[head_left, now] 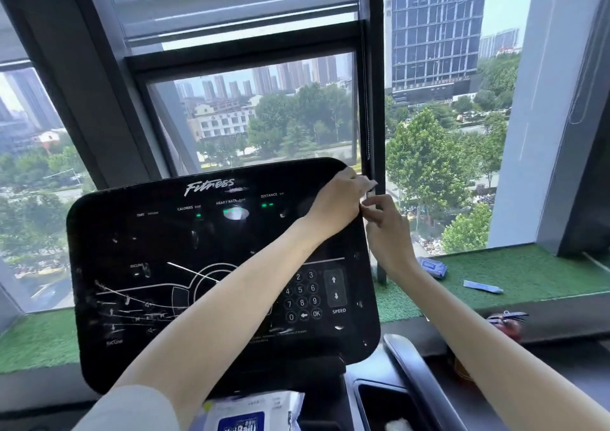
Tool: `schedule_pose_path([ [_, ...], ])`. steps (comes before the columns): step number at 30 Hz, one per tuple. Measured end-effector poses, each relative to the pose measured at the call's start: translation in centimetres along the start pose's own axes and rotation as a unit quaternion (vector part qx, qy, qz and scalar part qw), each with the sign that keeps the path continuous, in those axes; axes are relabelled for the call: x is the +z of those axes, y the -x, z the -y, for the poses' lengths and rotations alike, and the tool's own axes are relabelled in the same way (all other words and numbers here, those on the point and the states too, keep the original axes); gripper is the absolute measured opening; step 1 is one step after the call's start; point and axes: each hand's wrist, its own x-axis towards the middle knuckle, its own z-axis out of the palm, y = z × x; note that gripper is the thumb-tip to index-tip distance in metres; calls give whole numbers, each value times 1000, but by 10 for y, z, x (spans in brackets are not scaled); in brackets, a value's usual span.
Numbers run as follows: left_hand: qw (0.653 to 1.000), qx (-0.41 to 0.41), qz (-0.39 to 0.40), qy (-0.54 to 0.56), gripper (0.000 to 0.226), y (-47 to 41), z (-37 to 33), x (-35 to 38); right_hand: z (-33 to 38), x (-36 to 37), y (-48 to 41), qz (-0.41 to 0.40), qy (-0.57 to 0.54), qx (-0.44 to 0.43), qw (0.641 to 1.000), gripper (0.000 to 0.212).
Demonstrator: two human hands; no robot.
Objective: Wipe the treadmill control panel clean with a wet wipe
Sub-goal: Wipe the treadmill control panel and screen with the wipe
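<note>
The black treadmill control panel (pixel 185 265) fills the middle, smeared with white marks, with a number keypad (pixel 302 295) at its lower right. My left hand (pixel 340 199) reaches across the panel to its upper right corner. My right hand (pixel 386 232) meets it just off the panel's right edge. Both pinch a small pale wet wipe (pixel 371 187) between their fingertips; most of it is hidden by the fingers, and it is held off the panel.
A large pack of wipes (pixel 254 414) lies below the panel. On the green turf sill (pixel 528 272) to the right lie a small blue packet (pixel 432 267) and a torn strip (pixel 482 287). A dark window post (pixel 374 117) stands behind the hands. A handrail (pixel 409 364) and a tray (pixel 386 404) sit at the lower right.
</note>
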Motion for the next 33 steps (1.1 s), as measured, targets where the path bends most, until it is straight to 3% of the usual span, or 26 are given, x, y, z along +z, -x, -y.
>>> schedule_pose_path([
  [2,996,7,43,79,20,7,-7,-7,-1,-1,3,-5,-4,3,1000,36],
  [4,983,-54,-65,163,26,13,-3,-22,-1,0,7,4,-7,3,1000,36],
  [7,924,-178,-288,176,37,23,24,-50,1,5,11,24,9,-14,1000,38],
  [10,885,-265,-366,113,23,26,55,-65,-1,10,9,33,60,-46,997,42],
  [12,892,-290,-338,71,20,26,60,-58,-3,12,9,34,78,-46,995,41],
  [14,918,-263,-297,18,26,25,51,-42,-4,13,9,31,90,-50,994,41],
  [17,973,-128,-191,-15,39,17,25,-20,-4,9,8,19,65,-50,996,41],
  [20,1000,12,2,18,32,12,6,-14,-6,3,12,23,61,-64,996,46],
  [21,999,22,16,46,27,11,6,-18,-8,2,16,32,83,-79,993,47],
  [24,982,-62,-163,78,23,2,20,-42,-20,2,28,57,150,-120,980,46],
  [26,975,-91,-202,33,24,-4,31,-47,-24,3,34,62,197,-137,969,51],
  [30,998,25,-42,-25,28,15,20,-9,-31,8,38,74,247,-157,953,60],
  [33,989,121,55,-67,39,31,18,2,-36,8,39,78,267,-181,943,63],
])
